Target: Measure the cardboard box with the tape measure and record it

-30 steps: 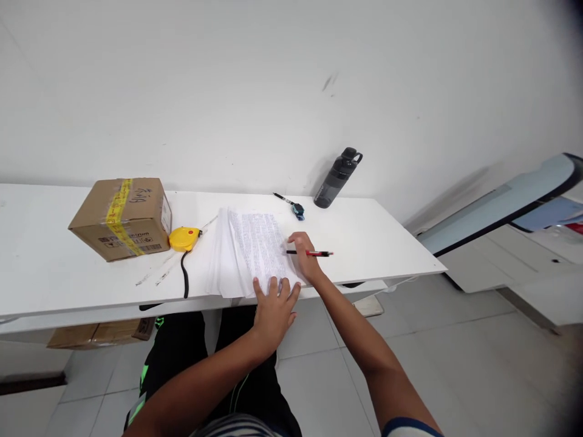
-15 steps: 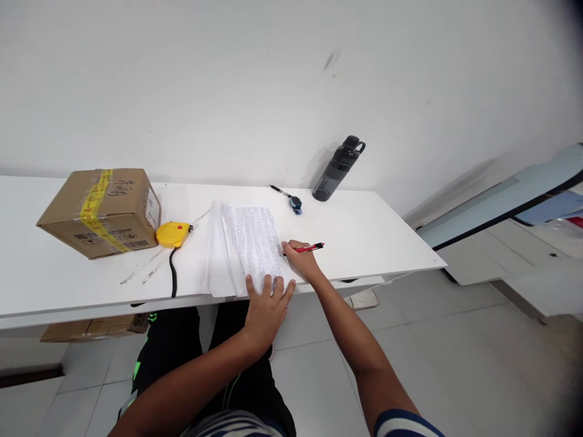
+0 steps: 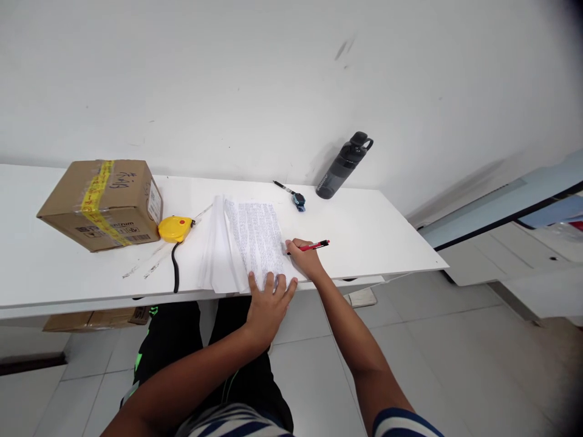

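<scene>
My right hand (image 3: 306, 258) is closed around a red pen (image 3: 315, 246) with a black end, held at the right edge of a sheet of paper (image 3: 259, 233). Dense lines of writing cover the sheet. Spread fingers of my left hand (image 3: 268, 306) lie flat on the sheet's lower edge. To the left of the written page, more white pages (image 3: 217, 255) are turned back in loose folds. The pen's tip is too small to make out.
On the white table (image 3: 364, 237) stand a taped cardboard box (image 3: 109, 209) and a dark bottle (image 3: 341, 170). A yellow tape measure (image 3: 175, 229) with a black strap lies beside the box. Behind the paper are a wristwatch (image 3: 299, 200) and a black pen (image 3: 283, 186).
The view has shifted slightly, moving the table items a little in the picture. Both hands keep nearly the same place on the paper, the pen still in my right hand.
</scene>
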Demonstrator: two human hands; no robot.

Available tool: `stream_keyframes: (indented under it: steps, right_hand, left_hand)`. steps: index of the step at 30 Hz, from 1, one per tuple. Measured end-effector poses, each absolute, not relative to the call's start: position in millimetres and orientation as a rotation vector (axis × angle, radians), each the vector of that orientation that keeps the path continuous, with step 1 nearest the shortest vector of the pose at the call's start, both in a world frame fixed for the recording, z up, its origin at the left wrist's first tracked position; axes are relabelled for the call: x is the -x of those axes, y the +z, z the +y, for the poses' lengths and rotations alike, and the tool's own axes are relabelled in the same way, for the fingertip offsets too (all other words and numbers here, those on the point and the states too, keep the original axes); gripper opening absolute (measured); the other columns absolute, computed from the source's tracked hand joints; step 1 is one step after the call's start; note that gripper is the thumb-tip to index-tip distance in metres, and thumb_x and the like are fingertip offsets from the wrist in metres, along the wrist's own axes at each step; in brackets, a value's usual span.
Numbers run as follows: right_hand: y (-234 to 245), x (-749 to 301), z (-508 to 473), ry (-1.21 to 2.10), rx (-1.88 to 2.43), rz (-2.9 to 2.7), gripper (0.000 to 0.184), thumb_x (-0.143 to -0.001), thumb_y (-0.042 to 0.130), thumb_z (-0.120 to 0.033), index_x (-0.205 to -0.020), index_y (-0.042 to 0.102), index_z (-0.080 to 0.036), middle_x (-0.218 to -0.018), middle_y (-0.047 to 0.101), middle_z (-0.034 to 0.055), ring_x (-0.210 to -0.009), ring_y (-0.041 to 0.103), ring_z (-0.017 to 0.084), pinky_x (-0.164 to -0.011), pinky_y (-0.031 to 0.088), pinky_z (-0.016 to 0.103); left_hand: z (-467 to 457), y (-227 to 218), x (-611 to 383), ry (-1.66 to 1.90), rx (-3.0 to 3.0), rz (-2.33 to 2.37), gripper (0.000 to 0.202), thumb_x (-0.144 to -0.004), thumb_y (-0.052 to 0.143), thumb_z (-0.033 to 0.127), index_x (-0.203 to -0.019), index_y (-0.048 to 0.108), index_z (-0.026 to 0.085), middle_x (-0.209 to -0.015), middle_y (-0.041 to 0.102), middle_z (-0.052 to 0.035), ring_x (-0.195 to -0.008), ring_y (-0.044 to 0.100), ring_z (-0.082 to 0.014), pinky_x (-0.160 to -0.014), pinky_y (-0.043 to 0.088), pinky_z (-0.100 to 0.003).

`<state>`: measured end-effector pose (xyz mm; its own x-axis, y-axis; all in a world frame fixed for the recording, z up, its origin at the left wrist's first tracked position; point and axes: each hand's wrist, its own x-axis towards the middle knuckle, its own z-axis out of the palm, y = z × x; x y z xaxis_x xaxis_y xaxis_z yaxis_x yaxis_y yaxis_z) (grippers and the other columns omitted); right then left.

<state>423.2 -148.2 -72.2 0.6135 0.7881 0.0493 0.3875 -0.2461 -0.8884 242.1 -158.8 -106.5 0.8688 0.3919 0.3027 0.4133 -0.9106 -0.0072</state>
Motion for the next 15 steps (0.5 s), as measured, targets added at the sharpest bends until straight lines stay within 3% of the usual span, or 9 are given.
stream_keyframes:
  steps: [6,15]
  right_hand:
    - [-75.7,-423.9,-148.0,0.495,1.829,-0.938,0.036,-0.081,0.052,-0.044,-0.053,0.049,-0.021,-0.058,0.055,-0.0012,-0.06,0.046,0.015,-0.061,0.035,0.029]
    - [-73.8,-422.9,-148.6,0.518,1.82,-0.895,0.034,-0.079,0.053,-0.044,-0.053,0.054,-0.02,-0.056,0.054,-0.0016,-0.061,0.048,0.016,-0.063,0.037,0.029]
  left_hand:
    - [-158.1,-107.6,-241.2,-0.443,2.924,-0.618,0.055,-0.092,0.05,0.028,-0.146,0.038,0.033,-0.133,0.053,-0.0098,-0.126,0.044,-0.0341,-0.103,0.025,-0.076]
    - [-159.0,-111.6,-241.4,-0.448,2.909,-0.623,0.061,-0.09,0.054,0.029,-0.147,0.035,0.034,-0.135,0.052,-0.0097,-0.128,0.042,-0.0345,-0.104,0.023,-0.076]
